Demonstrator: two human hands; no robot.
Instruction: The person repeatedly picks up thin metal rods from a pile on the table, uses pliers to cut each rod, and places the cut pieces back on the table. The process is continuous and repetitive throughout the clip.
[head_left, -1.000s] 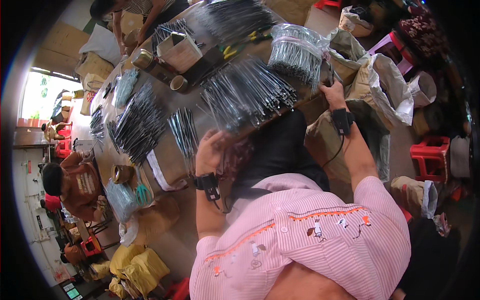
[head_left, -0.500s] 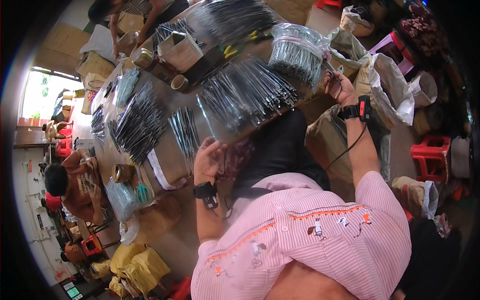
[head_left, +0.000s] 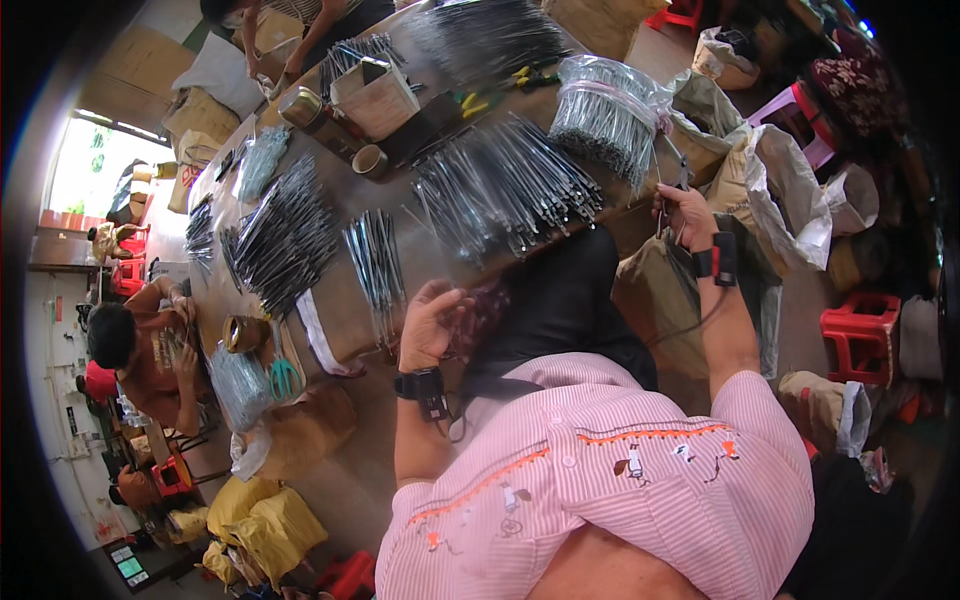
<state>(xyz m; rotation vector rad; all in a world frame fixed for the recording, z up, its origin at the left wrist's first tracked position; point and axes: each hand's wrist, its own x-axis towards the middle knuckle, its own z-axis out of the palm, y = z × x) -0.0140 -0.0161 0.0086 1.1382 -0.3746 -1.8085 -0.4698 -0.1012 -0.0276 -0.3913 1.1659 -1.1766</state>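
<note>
from where i stand, the clear-plastic wrapped bundle (head_left: 605, 110) is the easiest thing to steer by. just beyond its right lower corner, on the person's side, the right hand (head_left: 688, 215) has its fingers closed around a scissors-like metal tool (head_left: 683, 175), its working end pointing away from the person; the grip hides too much to tell whether it is open or closed. i'd judge it light, hard and rigid, best taken low, at the handle end, well clear of the tip. left of the bundle and closer to the person, the left hand (head_left: 428, 322) hangs near the edge of the table (head_left: 395, 195), fingers half curled toward the thumb; i can't tell whether something thin is pinched there. between that hand and the bundle lies a fan of dark strips (head_left: 505, 185), and farther left of the bundle a narrow bunch of strips (head_left: 375, 265). they look smooth, thin and springy: each surely weighs little, though a loose armful would probably slide apart, so one is best pinched by its end and a batch gathered round the middle.
</note>
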